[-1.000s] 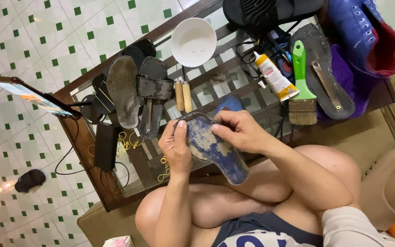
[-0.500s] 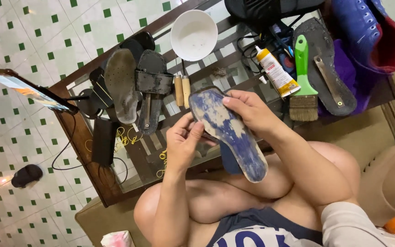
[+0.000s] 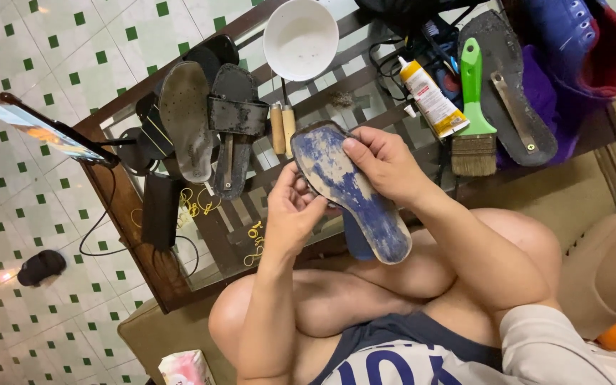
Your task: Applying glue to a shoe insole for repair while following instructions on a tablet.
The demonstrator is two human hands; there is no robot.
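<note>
Both forearms reach forward from the lap, hands meeting at the blue insole (image 3: 354,189). The left hand (image 3: 290,214) cups its near edge from below, fingers curled up against it. The right hand (image 3: 386,164) lies over its far side, thumb pressed flat on the worn face, wrist bent inward.
</note>
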